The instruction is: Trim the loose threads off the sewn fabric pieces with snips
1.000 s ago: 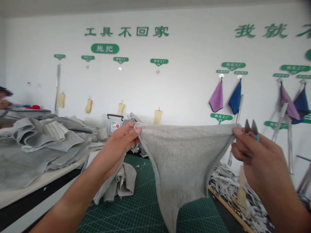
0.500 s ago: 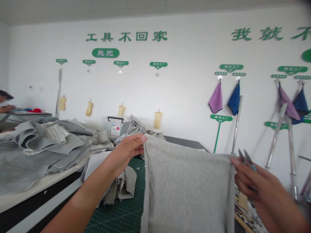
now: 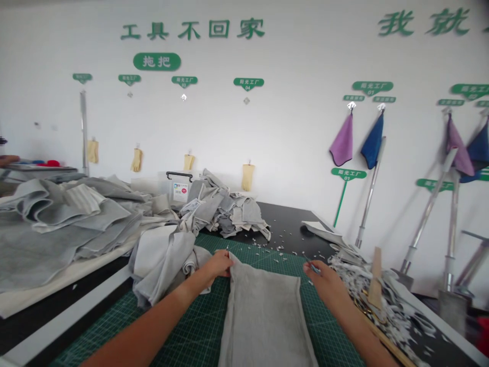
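My left hand (image 3: 218, 263) pinches grey cloth (image 3: 267, 311) above the green mat (image 3: 191, 334); my right hand (image 3: 324, 279) clasps snips (image 3: 315, 268); yellow gloves (image 3: 247, 177) line the white wall (image 3: 298, 122).

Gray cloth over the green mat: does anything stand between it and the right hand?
Nothing visible blocks it. Between the right hand, holding a small blue tool, and the gray cloth, only green cutting mat and what looks like a tiny pale scrap show. The left hand pinches the far left corner.
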Tool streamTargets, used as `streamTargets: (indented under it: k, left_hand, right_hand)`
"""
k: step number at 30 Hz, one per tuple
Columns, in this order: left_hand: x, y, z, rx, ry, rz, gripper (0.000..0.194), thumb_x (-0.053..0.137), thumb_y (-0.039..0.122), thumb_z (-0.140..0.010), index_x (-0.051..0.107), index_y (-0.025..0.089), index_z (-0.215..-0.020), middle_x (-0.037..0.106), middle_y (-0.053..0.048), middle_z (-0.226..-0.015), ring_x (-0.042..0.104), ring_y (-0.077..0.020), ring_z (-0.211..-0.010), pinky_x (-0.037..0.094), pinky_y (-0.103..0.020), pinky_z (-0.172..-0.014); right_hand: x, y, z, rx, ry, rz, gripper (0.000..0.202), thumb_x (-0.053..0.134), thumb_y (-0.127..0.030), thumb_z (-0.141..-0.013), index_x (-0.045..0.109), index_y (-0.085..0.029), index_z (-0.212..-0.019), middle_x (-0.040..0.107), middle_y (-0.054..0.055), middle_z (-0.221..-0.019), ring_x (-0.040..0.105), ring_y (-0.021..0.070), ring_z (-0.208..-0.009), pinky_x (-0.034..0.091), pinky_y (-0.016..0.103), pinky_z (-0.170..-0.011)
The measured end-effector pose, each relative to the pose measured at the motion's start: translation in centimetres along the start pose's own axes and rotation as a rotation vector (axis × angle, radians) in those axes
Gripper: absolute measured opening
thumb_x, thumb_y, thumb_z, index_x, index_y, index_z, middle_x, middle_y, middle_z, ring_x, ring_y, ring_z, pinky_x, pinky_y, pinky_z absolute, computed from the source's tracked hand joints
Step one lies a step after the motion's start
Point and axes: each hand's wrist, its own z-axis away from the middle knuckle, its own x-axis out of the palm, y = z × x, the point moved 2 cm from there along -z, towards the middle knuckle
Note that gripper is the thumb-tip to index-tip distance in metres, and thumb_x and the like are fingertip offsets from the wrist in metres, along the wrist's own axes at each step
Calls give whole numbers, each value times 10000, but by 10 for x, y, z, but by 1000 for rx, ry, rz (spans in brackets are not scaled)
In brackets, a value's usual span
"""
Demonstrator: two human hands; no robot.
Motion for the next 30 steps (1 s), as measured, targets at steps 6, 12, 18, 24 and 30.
streamTargets:
  k: [6, 12, 18, 24, 30]
  left_hand:
    - [17, -4, 1, 217, -33, -104, 309, 672, 444, -746, 583, 149, -760, 535, 27, -645, 463, -113, -577, 329, -230, -555]
    - [26, 0, 14, 409, -190, -221, 420, 594, 544, -848, 621, 136, -752, 530, 16, -672, 446, -123, -646, 322, -232, -612]
    - [25, 1, 17, 447, -239, -333, 457, 514, 565, -892, 703, 155, -823, 640, -29, -781, 534, -189, -776, 402, -266, -727]
    - [20, -6, 13, 406, -83, -353, 313, 534, 457, -885, 626, 158, -878, 552, 10, -677, 451, -131, -606, 318, -236, -569]
    - [18, -11, 9, 425, -44, -264, 325, 580, 491, -869, 610, 170, -908, 501, 37, -633, 427, -124, -580, 306, -232, -554]
  right_hand:
    - [60, -61, 10, -154, -233, -136, 316, 542, -474, -862, 686, -247, -1029, 717, 42, -1077, 650, 249, -959, 459, 335, -828]
    - [126, -77, 3, -249, -239, -311, 425, 530, -508, -881, 663, -241, -1182, 678, 18, -818, 590, 188, -679, 444, 291, -655]
    - [157, -61, 9, -89, -489, -590, 403, 596, -570, -834, 651, -208, -1002, 383, -94, -462, 314, 89, -367, 226, 208, -387]
    - [152, -55, 11, -1, -447, -678, 342, 675, -518, -789, 565, -210, -888, 337, -119, -434, 249, 66, -364, 162, 196, -368]
    - [156, -54, 10, -38, -440, -628, 349, 663, -538, -810, 557, -205, -831, 353, -109, -442, 278, 68, -360, 175, 203, -378]
